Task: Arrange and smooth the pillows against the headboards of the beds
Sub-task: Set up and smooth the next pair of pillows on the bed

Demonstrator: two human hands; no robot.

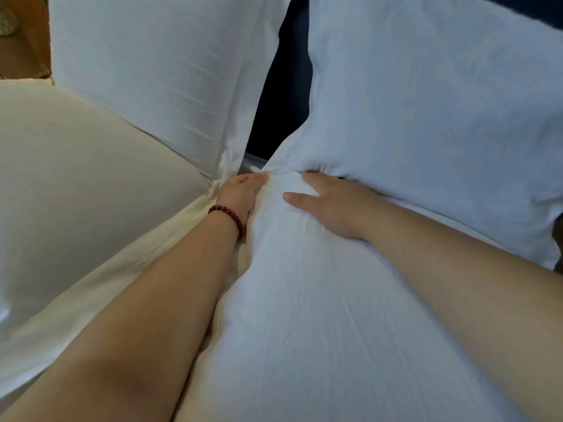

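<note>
Two white pillows stand against a dark blue headboard (286,86): one at the upper left (158,71), one at the upper right (426,102). In front of the right one lies a third white pillow (304,300), running toward me. My left hand (240,193), with a red bead bracelet on the wrist, presses against that pillow's far left corner, fingers tucked behind the fabric. My right hand (329,202) lies on its far end, fingers pushed into the crease where it meets the upright right pillow. A cream pillow (76,178) lies at the left.
A gap between the two upright pillows shows the headboard. At the top left corner a strip of brown wooden surface (24,50) appears beside the bed. Cream bedding (106,284) runs under my left forearm.
</note>
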